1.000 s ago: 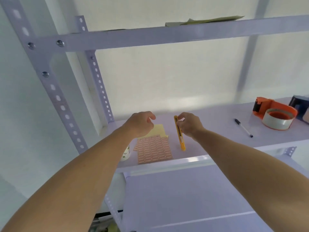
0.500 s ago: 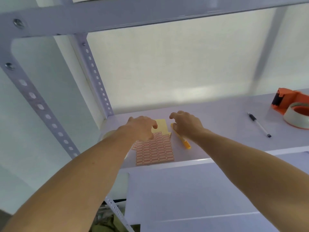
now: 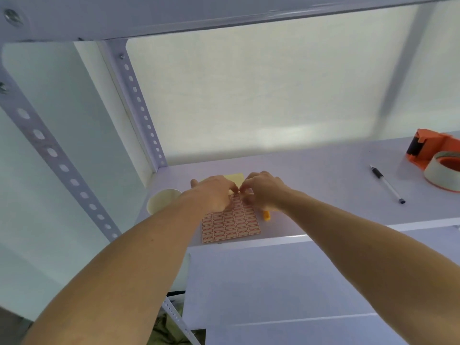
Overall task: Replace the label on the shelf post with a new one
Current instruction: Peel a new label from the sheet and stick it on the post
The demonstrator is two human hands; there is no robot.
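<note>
A sheet of red-bordered labels [image 3: 231,226] lies near the shelf's front edge. My left hand [image 3: 214,192] rests on its upper part, fingertips pressing it down. My right hand [image 3: 261,189] meets it at the sheet's top edge, fingertips pinched together on a label there. The pinch itself is hidden behind the knuckles. A yellow utility knife [image 3: 266,216] lies beside the sheet, mostly covered by my right hand. The perforated front shelf post [image 3: 49,150] rises at the left and the rear post [image 3: 142,110] behind it. No label shows on either post.
A yellow sticky pad [image 3: 235,178] lies just behind my hands. A paper cup [image 3: 163,201] stands left of the sheet. Further right on the shelf [image 3: 323,170] lie a pen [image 3: 387,184] and an orange tape dispenser [image 3: 438,158]. The upper shelf beam [image 3: 224,13] runs overhead.
My right hand let go of the yellow knife, which now lies on the shelf, and moved left to the label sheet. My left hand came down onto the sheet. The view moved closer.
</note>
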